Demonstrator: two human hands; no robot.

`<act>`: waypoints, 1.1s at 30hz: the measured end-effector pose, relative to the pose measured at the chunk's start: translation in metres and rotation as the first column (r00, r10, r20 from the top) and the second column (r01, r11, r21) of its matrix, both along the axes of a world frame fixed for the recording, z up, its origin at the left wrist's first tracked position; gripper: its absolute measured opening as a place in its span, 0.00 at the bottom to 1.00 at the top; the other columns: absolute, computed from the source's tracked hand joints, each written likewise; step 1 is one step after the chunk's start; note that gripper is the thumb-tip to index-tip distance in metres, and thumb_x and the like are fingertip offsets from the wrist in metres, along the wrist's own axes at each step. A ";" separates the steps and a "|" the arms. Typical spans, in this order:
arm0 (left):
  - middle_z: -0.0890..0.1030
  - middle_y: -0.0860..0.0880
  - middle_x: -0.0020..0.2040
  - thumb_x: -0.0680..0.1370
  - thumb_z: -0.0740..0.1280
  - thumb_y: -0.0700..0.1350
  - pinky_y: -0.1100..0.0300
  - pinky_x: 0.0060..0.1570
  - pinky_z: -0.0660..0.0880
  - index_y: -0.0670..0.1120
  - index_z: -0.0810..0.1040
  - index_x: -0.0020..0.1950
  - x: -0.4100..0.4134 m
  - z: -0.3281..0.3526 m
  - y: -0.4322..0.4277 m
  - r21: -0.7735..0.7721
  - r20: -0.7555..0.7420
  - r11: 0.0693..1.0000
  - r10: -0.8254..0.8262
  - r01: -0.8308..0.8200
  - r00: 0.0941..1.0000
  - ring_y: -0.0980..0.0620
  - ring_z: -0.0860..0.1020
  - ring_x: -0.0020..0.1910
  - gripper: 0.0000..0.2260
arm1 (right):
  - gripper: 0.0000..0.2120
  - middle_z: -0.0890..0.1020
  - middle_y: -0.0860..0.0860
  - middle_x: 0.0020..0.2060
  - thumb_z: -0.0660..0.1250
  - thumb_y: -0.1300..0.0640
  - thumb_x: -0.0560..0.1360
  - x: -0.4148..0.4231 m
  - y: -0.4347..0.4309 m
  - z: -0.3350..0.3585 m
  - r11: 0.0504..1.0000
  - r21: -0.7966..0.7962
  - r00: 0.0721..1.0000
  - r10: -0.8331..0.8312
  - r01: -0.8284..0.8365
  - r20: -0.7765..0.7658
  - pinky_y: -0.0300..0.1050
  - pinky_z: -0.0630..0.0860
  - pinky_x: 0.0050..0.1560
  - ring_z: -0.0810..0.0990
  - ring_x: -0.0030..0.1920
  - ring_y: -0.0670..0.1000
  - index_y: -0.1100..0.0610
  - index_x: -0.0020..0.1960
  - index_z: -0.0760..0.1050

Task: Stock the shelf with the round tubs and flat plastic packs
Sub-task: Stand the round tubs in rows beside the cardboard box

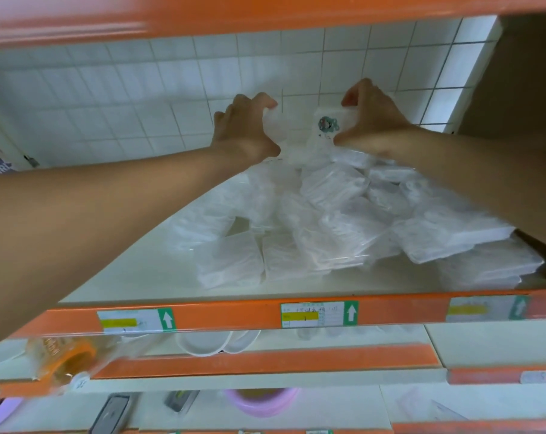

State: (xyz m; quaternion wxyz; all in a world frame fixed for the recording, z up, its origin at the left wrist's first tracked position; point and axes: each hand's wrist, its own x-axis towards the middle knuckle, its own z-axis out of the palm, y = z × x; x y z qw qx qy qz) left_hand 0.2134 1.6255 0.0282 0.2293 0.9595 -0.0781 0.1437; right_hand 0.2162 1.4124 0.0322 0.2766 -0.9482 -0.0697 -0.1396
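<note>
A flat plastic pack point(326, 126) with a teal sticker is pinched upright by the right hand point(371, 120). Another clear pack point(273, 123) is gripped in the curled fingers point(267, 101) of the left hand point(243, 126). Both are judged light, slick and bendy, best held by the edges. Below the fingers, a loose heap of packs point(343, 220) crowds the shelf point(140, 277).

Both arms reach far out. The left grip point(246, 126) and right grip point(371, 120) each curl round a flat plastic pack point(326, 125).

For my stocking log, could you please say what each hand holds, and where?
The right hand grips the labelled flat pack by its right edge; the left hand grips clear plastic.
</note>
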 end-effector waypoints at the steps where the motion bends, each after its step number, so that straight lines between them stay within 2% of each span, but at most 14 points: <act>1: 0.73 0.47 0.64 0.69 0.75 0.44 0.59 0.57 0.57 0.53 0.69 0.71 -0.002 0.001 0.004 -0.005 0.015 1.000 -0.011 0.011 1.000 0.46 0.71 0.63 0.32 | 0.28 0.73 0.56 0.57 0.74 0.62 0.68 -0.001 0.001 0.000 1.000 -0.020 0.999 0.005 -0.005 -0.032 0.49 0.78 0.47 0.75 0.51 0.54 0.58 0.63 0.64; 3: 0.76 0.50 0.62 0.70 0.75 0.45 0.60 0.56 0.56 0.55 0.69 0.71 -0.007 0.002 0.008 0.005 0.038 1.000 -0.021 0.021 0.999 0.47 0.72 0.62 0.32 | 0.26 0.74 0.57 0.53 0.72 0.61 0.70 -0.003 0.003 0.001 0.998 -0.056 0.998 0.007 -0.010 -0.065 0.55 0.78 0.48 0.77 0.48 0.56 0.58 0.61 0.61; 5: 0.73 0.50 0.61 0.69 0.75 0.47 0.61 0.57 0.60 0.58 0.69 0.71 -0.009 0.001 0.013 -0.014 0.030 1.000 -0.021 0.021 0.999 0.46 0.72 0.62 0.32 | 0.26 0.74 0.57 0.55 0.71 0.61 0.70 -0.005 0.006 0.003 0.999 -0.036 0.999 0.013 -0.015 -0.051 0.52 0.76 0.46 0.77 0.47 0.54 0.57 0.62 0.60; 8: 0.67 0.51 0.59 0.69 0.75 0.47 0.55 0.57 0.74 0.62 0.68 0.71 -0.014 -0.001 0.020 -0.071 0.007 0.997 -0.038 0.038 0.999 0.44 0.72 0.60 0.33 | 0.35 0.71 0.55 0.64 0.71 0.60 0.70 -0.007 0.012 0.006 0.993 -0.114 1.000 0.009 -0.009 0.002 0.44 0.70 0.53 0.74 0.60 0.55 0.57 0.73 0.61; 11: 0.69 0.50 0.62 0.70 0.74 0.47 0.53 0.56 0.76 0.61 0.67 0.72 -0.022 -0.002 0.030 -0.060 0.027 0.997 -0.051 0.053 0.998 0.46 0.73 0.60 0.32 | 0.34 0.68 0.55 0.65 0.72 0.58 0.69 -0.016 0.016 0.011 0.968 -0.249 0.996 0.023 0.001 0.092 0.42 0.68 0.53 0.73 0.62 0.56 0.56 0.72 0.66; 14: 0.73 0.50 0.66 0.70 0.73 0.50 0.52 0.59 0.76 0.61 0.66 0.73 -0.031 -0.004 0.039 -0.055 0.054 0.997 -0.045 0.048 0.998 0.47 0.74 0.62 0.33 | 0.31 0.70 0.54 0.61 0.73 0.57 0.68 -0.031 0.020 0.012 0.944 -0.328 0.983 0.047 0.013 0.175 0.46 0.70 0.48 0.74 0.57 0.57 0.55 0.68 0.65; 17: 0.76 0.51 0.65 0.70 0.73 0.53 0.53 0.57 0.77 0.61 0.67 0.72 -0.046 -0.004 0.046 -0.044 0.089 0.998 -0.039 0.043 0.995 0.48 0.76 0.60 0.32 | 0.27 0.73 0.50 0.42 0.70 0.55 0.70 -0.049 0.024 0.010 0.921 -0.386 0.969 0.056 0.042 0.239 0.46 0.66 0.38 0.73 0.39 0.57 0.57 0.64 0.62; 19: 0.77 0.51 0.63 0.70 0.72 0.54 0.55 0.57 0.74 0.59 0.68 0.71 -0.057 -0.004 0.050 0.027 0.136 0.997 -0.071 0.067 0.988 0.48 0.75 0.59 0.31 | 0.26 0.71 0.50 0.36 0.69 0.54 0.70 -0.060 0.025 0.008 0.903 -0.427 0.957 0.083 0.046 0.279 0.46 0.63 0.35 0.70 0.33 0.56 0.59 0.63 0.62; 20: 0.77 0.51 0.61 0.70 0.72 0.55 0.56 0.55 0.73 0.58 0.68 0.71 -0.063 -0.004 0.052 0.058 0.156 0.995 -0.085 0.077 0.984 0.48 0.75 0.58 0.30 | 0.26 0.73 0.51 0.37 0.69 0.53 0.70 -0.065 0.025 0.007 0.894 -0.446 0.948 0.108 0.040 0.300 0.45 0.63 0.35 0.69 0.32 0.56 0.59 0.63 0.63; 23: 0.79 0.50 0.55 0.69 0.70 0.58 0.59 0.50 0.71 0.57 0.69 0.70 -0.079 -0.003 0.060 0.106 0.200 0.990 -0.112 0.093 0.973 0.48 0.77 0.53 0.30 | 0.29 0.80 0.54 0.49 0.67 0.45 0.71 -0.081 0.024 0.005 0.874 -0.485 0.932 0.155 0.025 0.327 0.46 0.65 0.40 0.72 0.37 0.56 0.57 0.66 0.64; 25: 0.80 0.51 0.55 0.70 0.69 0.61 0.58 0.49 0.72 0.56 0.70 0.69 -0.090 -0.001 0.066 0.142 0.220 0.986 -0.119 0.089 0.968 0.48 0.78 0.53 0.28 | 0.30 0.80 0.55 0.55 0.63 0.38 0.74 -0.093 0.025 0.003 0.856 -0.517 0.931 0.188 0.001 0.314 0.47 0.68 0.42 0.77 0.45 0.58 0.56 0.68 0.65; 28: 0.80 0.51 0.61 0.72 0.70 0.63 0.55 0.53 0.73 0.54 0.71 0.68 -0.112 -0.003 0.075 0.196 0.218 0.975 -0.147 0.104 0.965 0.48 0.78 0.57 0.28 | 0.32 0.76 0.56 0.62 0.56 0.34 0.77 -0.112 0.029 -0.004 0.806 -0.591 0.918 0.259 -0.034 0.299 0.48 0.69 0.42 0.77 0.56 0.60 0.57 0.71 0.65; 31: 0.81 0.49 0.60 0.72 0.71 0.63 0.55 0.53 0.72 0.49 0.75 0.65 -0.133 -0.008 0.084 0.261 0.229 0.955 -0.205 0.142 0.952 0.45 0.78 0.57 0.27 | 0.33 0.76 0.57 0.61 0.53 0.34 0.78 -0.133 0.034 -0.007 0.770 -0.637 0.907 0.300 -0.047 0.297 0.45 0.63 0.39 0.78 0.53 0.60 0.58 0.70 0.67; 33: 0.82 0.48 0.55 0.70 0.69 0.65 0.53 0.51 0.72 0.47 0.77 0.62 -0.147 -0.009 0.088 0.310 0.235 0.939 -0.228 0.149 0.945 0.44 0.79 0.53 0.28 | 0.35 0.77 0.58 0.57 0.52 0.32 0.76 -0.145 0.037 -0.005 0.737 -0.675 0.897 0.323 -0.038 0.302 0.46 0.64 0.40 0.79 0.50 0.60 0.58 0.69 0.69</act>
